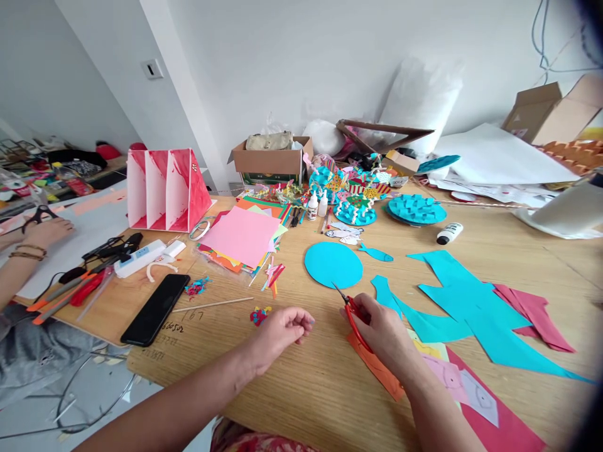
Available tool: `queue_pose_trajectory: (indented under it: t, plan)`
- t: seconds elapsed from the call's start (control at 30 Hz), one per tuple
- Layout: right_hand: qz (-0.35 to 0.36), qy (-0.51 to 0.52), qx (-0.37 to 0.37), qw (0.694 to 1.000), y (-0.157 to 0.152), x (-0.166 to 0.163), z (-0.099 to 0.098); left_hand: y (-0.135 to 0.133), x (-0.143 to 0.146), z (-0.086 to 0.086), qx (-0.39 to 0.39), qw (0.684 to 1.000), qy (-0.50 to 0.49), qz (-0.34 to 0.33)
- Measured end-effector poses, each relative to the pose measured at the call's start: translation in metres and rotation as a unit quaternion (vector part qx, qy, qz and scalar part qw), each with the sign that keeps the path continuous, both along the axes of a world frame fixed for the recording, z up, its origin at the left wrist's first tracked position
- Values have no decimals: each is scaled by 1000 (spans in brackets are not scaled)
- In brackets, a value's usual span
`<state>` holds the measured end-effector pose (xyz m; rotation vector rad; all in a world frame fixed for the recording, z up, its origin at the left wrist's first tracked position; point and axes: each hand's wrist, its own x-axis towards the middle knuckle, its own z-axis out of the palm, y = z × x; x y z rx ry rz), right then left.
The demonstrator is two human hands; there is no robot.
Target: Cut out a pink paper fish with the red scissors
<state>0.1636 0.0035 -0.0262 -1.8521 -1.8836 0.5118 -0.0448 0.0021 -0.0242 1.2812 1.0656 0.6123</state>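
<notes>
My right hand (382, 331) is closed round a pair of red-handled scissors (351, 311), their blades pointing up-left toward a blue paper circle (333, 264). An orange paper piece (377, 370) lies under that hand. My left hand (282, 331) rests on the wooden table (301, 389) with its fingers curled in; whether they pinch anything is too small to see. A small red and blue paper scrap (259, 314) lies just left of it.
Blue paper offcuts (471, 307) and maroon paper (532, 314) lie right. A stack of coloured sheets (242, 237), black phone (155, 309), thin stick (211, 306), glue bottle (449, 233), cardboard box (272, 161) and red-white stand (164, 188) sit around. Another person's hand (44, 229) holds scissors at far left.
</notes>
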Motion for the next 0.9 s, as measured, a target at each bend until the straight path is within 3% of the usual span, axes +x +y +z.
queue_pose_trajectory:
  t: [0.07, 0.13, 0.23, 0.33, 0.43, 0.5, 0.67, 0.9]
  plan:
    - [-1, -3, -3, 1000, 0, 0, 0, 3, 0, 6, -150, 976, -150, 42]
    - [-1, -7, -5, 1000, 0, 0, 1, 4, -1, 10, -228, 944, -227, 74]
    - [-4, -12, -9, 1000, 0, 0, 3, 7, -10, 15, -261, 925, -258, 97]
    - [-8, -15, -14, 1000, -1, 0, 5, 17, -39, 24, -210, 936, -252, 128]
    - [-2, -17, -19, 1000, -1, 0, 4, 33, -86, 36, -58, 963, -157, 211]
    - [4, -17, -27, 999, -2, 0, 2, 43, -120, 41, 66, 964, 18, 256]
    - [14, -25, -51, 998, 0, 4, -4, 56, -178, 39, 108, 932, 197, 285]
    - [15, -45, -35, 998, 1, 5, -5, 64, -192, 25, 177, 850, 426, 254]
